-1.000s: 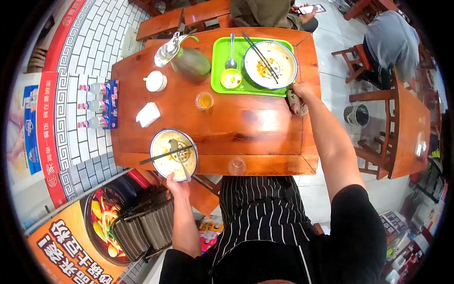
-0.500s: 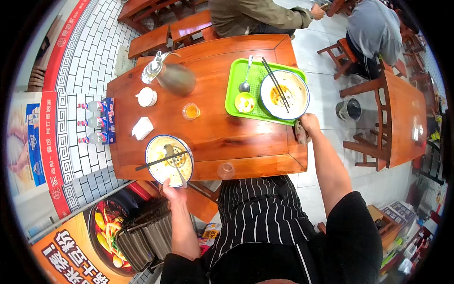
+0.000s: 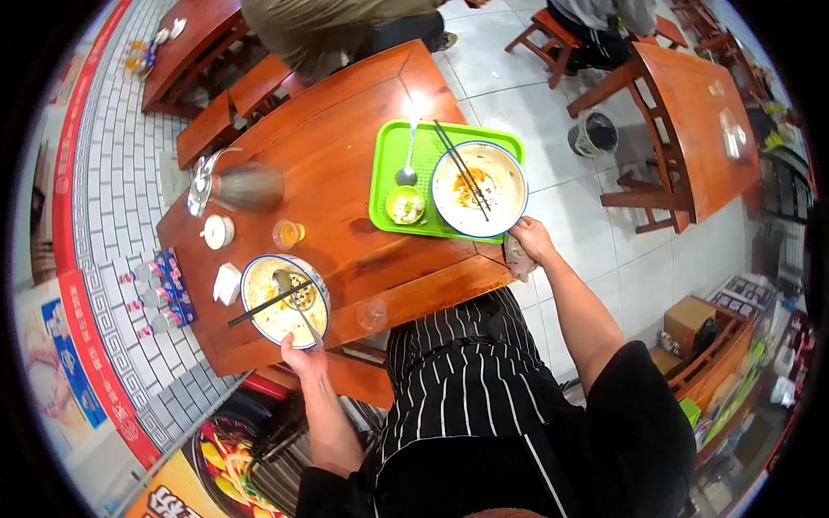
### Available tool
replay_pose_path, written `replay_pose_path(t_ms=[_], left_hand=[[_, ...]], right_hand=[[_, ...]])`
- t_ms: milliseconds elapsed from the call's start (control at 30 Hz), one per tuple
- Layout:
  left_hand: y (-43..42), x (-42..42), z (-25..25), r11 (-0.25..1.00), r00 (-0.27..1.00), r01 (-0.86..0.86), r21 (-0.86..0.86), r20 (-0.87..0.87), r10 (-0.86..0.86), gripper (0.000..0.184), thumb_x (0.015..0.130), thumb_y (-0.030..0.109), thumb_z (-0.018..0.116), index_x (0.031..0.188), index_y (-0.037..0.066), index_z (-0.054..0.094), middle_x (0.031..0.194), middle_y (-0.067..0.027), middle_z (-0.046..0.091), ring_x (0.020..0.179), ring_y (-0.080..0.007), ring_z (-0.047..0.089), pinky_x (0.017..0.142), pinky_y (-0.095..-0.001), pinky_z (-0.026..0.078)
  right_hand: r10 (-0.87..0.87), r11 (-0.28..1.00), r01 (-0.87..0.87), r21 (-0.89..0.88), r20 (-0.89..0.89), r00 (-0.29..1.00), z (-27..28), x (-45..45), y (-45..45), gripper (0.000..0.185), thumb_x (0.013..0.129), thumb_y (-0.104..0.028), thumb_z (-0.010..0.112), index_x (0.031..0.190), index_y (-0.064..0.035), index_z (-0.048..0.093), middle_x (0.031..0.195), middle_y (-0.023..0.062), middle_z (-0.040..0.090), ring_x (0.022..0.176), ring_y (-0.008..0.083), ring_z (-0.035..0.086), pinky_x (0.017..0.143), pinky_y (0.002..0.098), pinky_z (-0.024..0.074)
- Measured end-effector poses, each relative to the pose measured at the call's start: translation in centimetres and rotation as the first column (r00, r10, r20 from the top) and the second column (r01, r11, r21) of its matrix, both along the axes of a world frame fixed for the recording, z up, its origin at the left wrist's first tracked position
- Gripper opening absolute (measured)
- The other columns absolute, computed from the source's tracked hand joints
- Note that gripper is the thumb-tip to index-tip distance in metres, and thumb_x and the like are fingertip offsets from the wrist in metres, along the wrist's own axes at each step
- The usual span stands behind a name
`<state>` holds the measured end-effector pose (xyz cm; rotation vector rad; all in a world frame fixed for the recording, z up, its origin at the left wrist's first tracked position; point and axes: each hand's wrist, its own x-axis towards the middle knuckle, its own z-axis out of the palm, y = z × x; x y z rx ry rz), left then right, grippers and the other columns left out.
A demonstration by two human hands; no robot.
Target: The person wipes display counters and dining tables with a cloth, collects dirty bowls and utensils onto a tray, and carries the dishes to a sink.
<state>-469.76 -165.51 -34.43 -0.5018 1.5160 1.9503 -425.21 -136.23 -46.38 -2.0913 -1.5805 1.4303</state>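
My left hand (image 3: 304,356) grips the near rim of a white bowl (image 3: 259,324) with a blue edge. Inside that bowl lie a spoon (image 3: 283,281) and leftover food, with dark chopsticks (image 3: 259,306) across it. My right hand (image 3: 534,240) is closed at the near right corner of a green tray (image 3: 377,194), with a crumpled greyish cloth (image 3: 518,259) under the fingers. The tray carries a second bowl (image 3: 509,186) with chopsticks (image 3: 453,155) across it, a metal spoon (image 3: 407,175) and a small yellow-green cup (image 3: 405,205).
On the wooden table (image 3: 345,104) stand a pitcher (image 3: 246,187), a white cup (image 3: 218,231), an orange drink (image 3: 287,234), a clear cup (image 3: 373,315), white napkins (image 3: 227,284) and bottles (image 3: 160,298). A person (image 3: 319,34) sits beyond it. A bin (image 3: 593,135) is on the floor.
The view has swung to the right, so the table appears tilted. Against the table, the tray sits nearer the front right edge, with my right hand still at it. The left bowl is still held.
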Motion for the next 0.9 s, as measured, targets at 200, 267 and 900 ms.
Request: replay_pose_path(t_ms=[200,267,900], left_hand=[[3.4,1.7,1.3,0.998,0.998,0.066,-0.014,0.003,-0.066,0.057,0.085,0.019,0.048,0.139,0.001,0.044,0.135,-0.0138,0.055,0.124,-0.0294,0.055,0.104,-0.0460,0.045],[4.1,1.6,1.2,0.990,0.990,0.139,-0.002,-0.005,-0.139,0.057,0.085,0.019,0.047,0.139,0.001,0.043,0.135,-0.0145,0.055,0.123,-0.0303,0.055,0.104,-0.0466,0.045],[8.8,5.7,3.4,0.968,0.969,0.239,-0.070,-0.045,-0.243,0.063,0.085,0.022,0.044,0.144,0.001,0.037,0.141,-0.0160,0.050,0.127,-0.0340,0.052,0.106,-0.0493,0.043]], right_hand=[[-0.222,0.936,0.065,-0.346,-0.435,0.872,-0.6,4.5,4.6,0.030,0.085,-0.029,0.051,0.088,-0.0028,0.066,0.080,0.0092,0.067,0.071,0.0205,0.063,0.069,0.0337,0.0520],[-0.418,0.872,0.141,-0.469,-0.560,0.716,0.2,4.7,6.8,0.036,0.088,-0.038,0.051,0.086,-0.0046,0.065,0.078,0.0088,0.066,0.068,0.0211,0.063,0.066,0.0353,0.0528],[-0.091,0.847,-0.210,-0.488,-0.522,0.848,-2.5,1.5,13.7,0.035,0.087,-0.015,0.067,0.117,0.0008,0.062,0.104,0.0133,0.070,0.086,0.0212,0.069,0.074,0.0343,0.0576]])
